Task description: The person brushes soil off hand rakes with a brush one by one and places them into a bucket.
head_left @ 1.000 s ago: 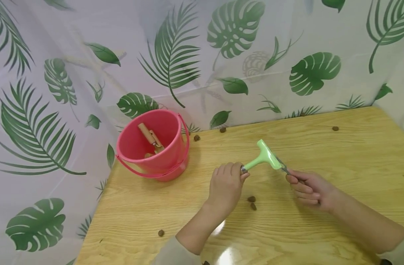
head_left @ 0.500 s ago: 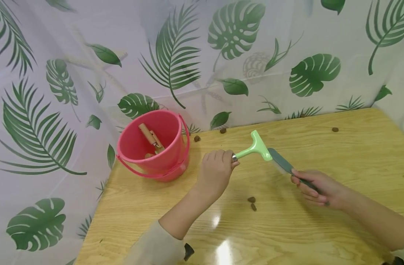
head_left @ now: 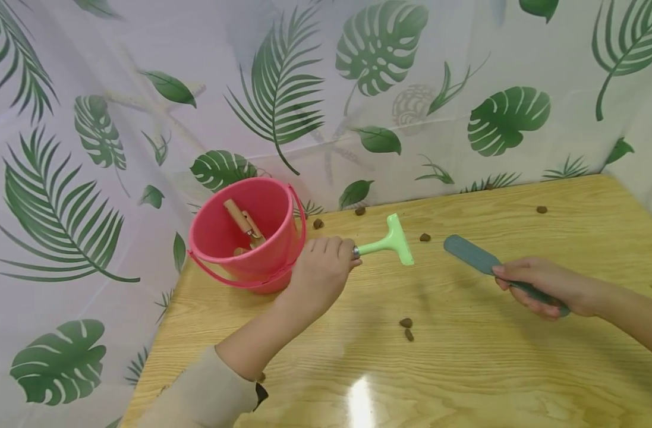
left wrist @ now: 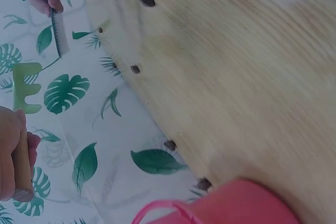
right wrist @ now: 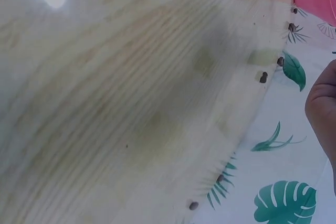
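My left hand [head_left: 320,267] grips a small hand rake by its wooden handle [left wrist: 22,169]. The rake's light green head [head_left: 399,239] points right, and its prongs show in the left wrist view. In my right hand [head_left: 545,284] is a dark grey-green brush [head_left: 471,254] with a flat back, held by its narrow handle. Bristles [left wrist: 59,32] line one side of it in the left wrist view. Rake and brush are apart, above the table. Only part of the right hand [right wrist: 323,103] shows at the edge of the right wrist view; the brush is almost wholly out of that frame.
A pink bucket [head_left: 274,261] stands left of my left hand, with wooden-handled tools [head_left: 236,215] inside. Several brown lumps lie on the wood-grain table [head_left: 465,380], including one lump [head_left: 425,237] between the tools and another [head_left: 406,323] nearer me. Leaf-patterned cloth [head_left: 400,172] hangs behind.
The brush and the rake, at first touching, have separated. My left hand has moved left with the rake and my right hand right with the brush, uncovering a brown lump between them.
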`<state>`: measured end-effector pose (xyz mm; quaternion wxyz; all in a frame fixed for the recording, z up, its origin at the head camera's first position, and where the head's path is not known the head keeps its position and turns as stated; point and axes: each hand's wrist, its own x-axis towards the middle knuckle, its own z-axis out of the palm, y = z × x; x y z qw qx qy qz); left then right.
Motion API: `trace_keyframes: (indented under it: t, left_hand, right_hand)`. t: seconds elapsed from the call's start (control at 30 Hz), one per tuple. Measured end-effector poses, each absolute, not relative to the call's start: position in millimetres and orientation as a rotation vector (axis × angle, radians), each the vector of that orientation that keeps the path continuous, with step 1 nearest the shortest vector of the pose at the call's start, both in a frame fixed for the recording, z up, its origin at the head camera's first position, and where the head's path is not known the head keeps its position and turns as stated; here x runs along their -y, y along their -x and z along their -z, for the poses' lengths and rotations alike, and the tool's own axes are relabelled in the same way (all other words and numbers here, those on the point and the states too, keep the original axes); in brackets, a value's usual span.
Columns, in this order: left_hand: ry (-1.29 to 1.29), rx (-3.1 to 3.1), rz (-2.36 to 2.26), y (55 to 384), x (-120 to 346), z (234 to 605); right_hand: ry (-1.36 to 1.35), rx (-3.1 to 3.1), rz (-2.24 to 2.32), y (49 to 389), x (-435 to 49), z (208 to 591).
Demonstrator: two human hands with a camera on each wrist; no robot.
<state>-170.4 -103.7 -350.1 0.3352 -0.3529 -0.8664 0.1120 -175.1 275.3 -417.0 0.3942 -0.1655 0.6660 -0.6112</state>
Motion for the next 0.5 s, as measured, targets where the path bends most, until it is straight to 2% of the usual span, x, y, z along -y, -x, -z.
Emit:
trace_keyframes:
  t: [0.5]
  left_hand:
    - [0.984,2.288,-0.388,183.9,153.4,317.0]
  right_hand:
    - [0.478,-2.109,1.367,179.1,-300.5,416.8]
